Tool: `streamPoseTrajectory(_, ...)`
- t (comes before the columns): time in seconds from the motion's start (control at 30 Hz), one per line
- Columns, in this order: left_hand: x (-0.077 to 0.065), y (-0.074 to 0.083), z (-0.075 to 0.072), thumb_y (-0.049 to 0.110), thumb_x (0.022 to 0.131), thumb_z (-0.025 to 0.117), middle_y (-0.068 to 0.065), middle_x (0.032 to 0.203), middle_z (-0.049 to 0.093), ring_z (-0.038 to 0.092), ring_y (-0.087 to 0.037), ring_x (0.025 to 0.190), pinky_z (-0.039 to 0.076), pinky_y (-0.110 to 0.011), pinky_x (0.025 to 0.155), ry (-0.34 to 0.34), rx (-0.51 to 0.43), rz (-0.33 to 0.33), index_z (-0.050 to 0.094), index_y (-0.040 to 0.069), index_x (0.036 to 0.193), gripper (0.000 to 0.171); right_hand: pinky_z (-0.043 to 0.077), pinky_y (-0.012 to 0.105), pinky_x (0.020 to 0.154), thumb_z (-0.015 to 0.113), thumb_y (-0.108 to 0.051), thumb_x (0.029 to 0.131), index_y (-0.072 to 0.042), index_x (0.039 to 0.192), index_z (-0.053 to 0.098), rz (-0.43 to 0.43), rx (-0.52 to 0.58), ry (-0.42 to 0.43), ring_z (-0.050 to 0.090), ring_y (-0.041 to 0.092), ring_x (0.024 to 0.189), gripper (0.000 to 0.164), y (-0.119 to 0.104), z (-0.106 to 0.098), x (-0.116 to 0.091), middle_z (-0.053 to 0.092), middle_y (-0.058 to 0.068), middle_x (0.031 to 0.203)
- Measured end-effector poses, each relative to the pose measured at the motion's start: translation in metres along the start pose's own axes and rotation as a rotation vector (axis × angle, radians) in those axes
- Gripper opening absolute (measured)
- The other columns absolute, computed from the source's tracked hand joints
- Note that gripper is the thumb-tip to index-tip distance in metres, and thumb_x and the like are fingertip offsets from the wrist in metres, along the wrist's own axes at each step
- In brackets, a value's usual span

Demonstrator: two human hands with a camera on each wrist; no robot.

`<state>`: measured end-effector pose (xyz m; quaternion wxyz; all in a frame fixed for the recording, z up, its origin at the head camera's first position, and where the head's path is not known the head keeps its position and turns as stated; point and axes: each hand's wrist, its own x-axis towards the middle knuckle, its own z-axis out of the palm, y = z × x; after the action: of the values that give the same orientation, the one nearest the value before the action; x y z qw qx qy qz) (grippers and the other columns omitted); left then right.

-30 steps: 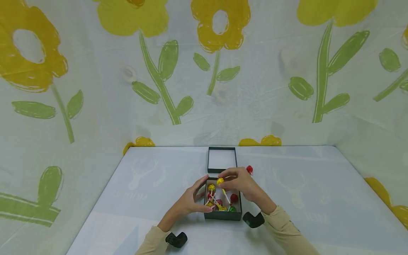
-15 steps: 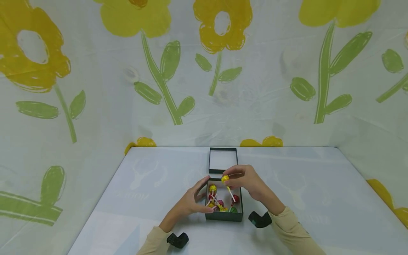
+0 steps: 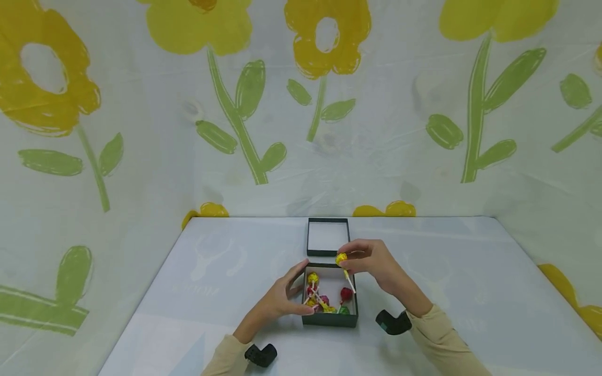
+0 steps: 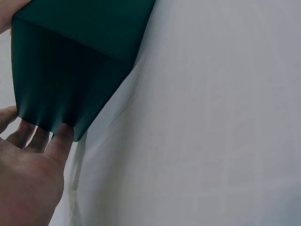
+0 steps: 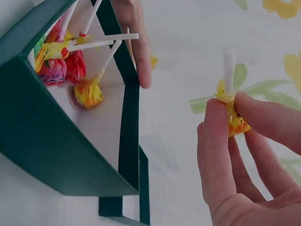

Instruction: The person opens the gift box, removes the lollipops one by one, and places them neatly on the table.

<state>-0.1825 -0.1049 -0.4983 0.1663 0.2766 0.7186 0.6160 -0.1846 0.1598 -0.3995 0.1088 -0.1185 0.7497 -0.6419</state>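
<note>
My right hand pinches a yellow lollipop by its wrapped head, above the back right corner of a dark green box. In the right wrist view, the thumb and fingers grip the lollipop's wrapper, and its white stick sticks out from the head. My left hand holds the box at its left side, thumb near the front corner and fingers toward the back. Inside the box lie several lollipops: yellow ones and others at the left, a red one and a green one at the right.
Behind the box lies its shallow lid, inner white side up. A white table reaches back to a flower-printed curtain. Black wrist cameras sit on both forearms.
The right hand has moved right and slightly back, carrying the yellow lollipop from over the box's middle to its right edge. It now covers the red lollipop seen beyond it. The left hand stays put.
</note>
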Motion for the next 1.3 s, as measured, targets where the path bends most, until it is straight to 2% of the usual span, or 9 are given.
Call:
streamPoseTrajectory(0.17,0.000,0.001,-0.002,0.015,0.074,0.082,-0.005,0.158,0.011,0.013,-0.025,0.143,0.031,-0.039,0.109,0.014,0.016,-0.009,0.016,0.015,0.152,0.103,0.058,0.037,0.073,0.076,-0.012,0.080,0.005,0.107,0.065,-0.004,-0.014,0.026,0.065,0.026,0.082,0.034,0.002,-0.010,0.002,0.068,0.016,0.097)
streamPoseTrajectory(0.33,-0.002,0.002,0.000,0.018,0.075,0.081,-0.004,0.158,0.011,0.013,-0.024,0.143,0.030,-0.039,0.110,-0.001,0.021,-0.010,0.017,0.015,0.152,0.101,0.058,0.038,0.073,0.076,-0.010,0.079,0.006,0.107,0.065,0.016,-0.009,0.051,0.065,0.026,0.084,0.034,0.003,-0.020,-0.001,0.068,0.014,0.096)
streamPoseTrajectory(0.63,-0.002,0.007,0.002,0.015,0.074,0.081,-0.005,0.158,0.010,0.012,-0.024,0.143,0.029,-0.040,0.110,0.001,0.016,-0.006,0.016,0.014,0.152,0.102,0.058,0.034,0.075,0.076,-0.012,0.080,0.003,0.108,0.065,0.027,-0.057,0.125,0.064,0.024,0.084,0.034,0.000,-0.039,-0.004,0.068,0.014,0.099)
streamPoseTrajectory(0.8,-0.001,0.008,0.001,0.013,0.074,0.081,-0.006,0.158,0.010,0.011,-0.023,0.143,0.028,-0.040,0.111,-0.003,0.013,-0.003,0.016,0.013,0.152,0.101,0.057,0.032,0.077,0.074,-0.012,0.082,0.006,0.110,0.063,0.017,-0.074,0.138,0.065,0.024,0.085,0.035,0.002,-0.050,-0.007,0.067,0.016,0.101)
streamPoseTrajectory(1.3,-0.002,0.002,0.001,0.017,0.075,0.081,-0.005,0.158,0.013,0.014,-0.026,0.143,0.032,-0.036,0.109,0.004,0.010,-0.004,0.018,0.016,0.152,0.100,0.056,0.028,0.079,0.072,-0.015,0.085,0.007,0.114,0.062,0.022,-0.134,0.178,0.066,0.020,0.086,0.038,0.016,-0.077,0.003,0.067,0.015,0.104)
